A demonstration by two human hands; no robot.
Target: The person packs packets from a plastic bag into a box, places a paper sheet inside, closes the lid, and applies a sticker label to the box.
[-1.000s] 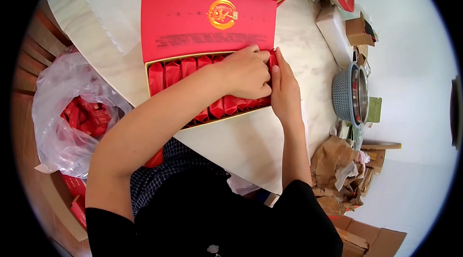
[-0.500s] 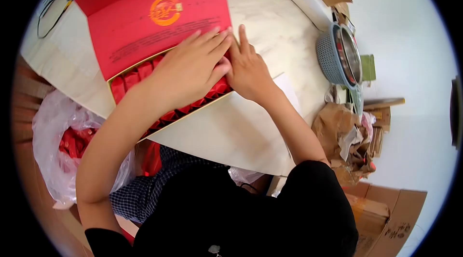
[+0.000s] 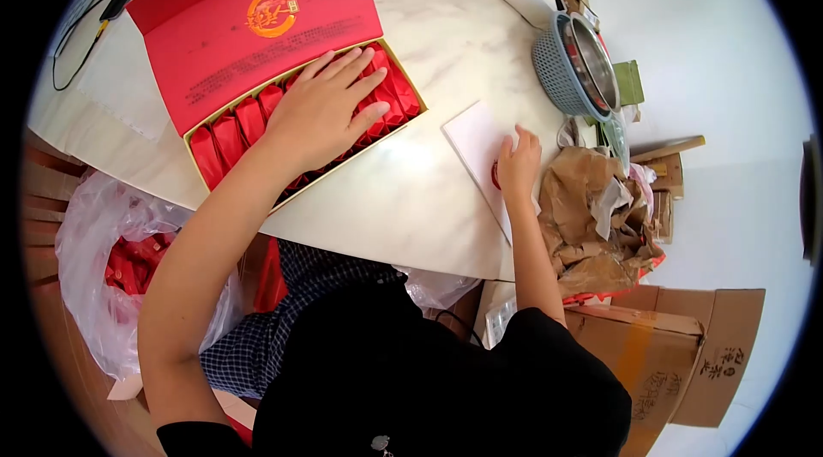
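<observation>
An open red box (image 3: 417, 104) with a gold-edged rim holds a row of red wrapped packets (image 3: 250, 120). Its raised lid (image 3: 266, 54) bears a gold emblem and dark print. Flat across the packets lies my left hand (image 3: 326, 110), its fingers spread and holding nothing. My right hand (image 3: 519, 165) is at the white sheet (image 3: 474, 133) to the right of the box, fingers bent over a small round red item (image 3: 495, 174) that is partly hidden. Whether those fingers grip it cannot be made out.
A blue-grey basket (image 3: 555, 67) with a metal bowl stands at the right, near crumpled brown paper (image 3: 570, 200). Cardboard boxes (image 3: 720, 354) are at lower right. A plastic bag (image 3: 81, 243) of red packets is at lower left; a cable (image 3: 81, 50) lies upper left.
My right hand has left the box's right end and moved right and down to the white sheet. My left hand has stayed over the packets. The box appears shifted left and turned in the view.
</observation>
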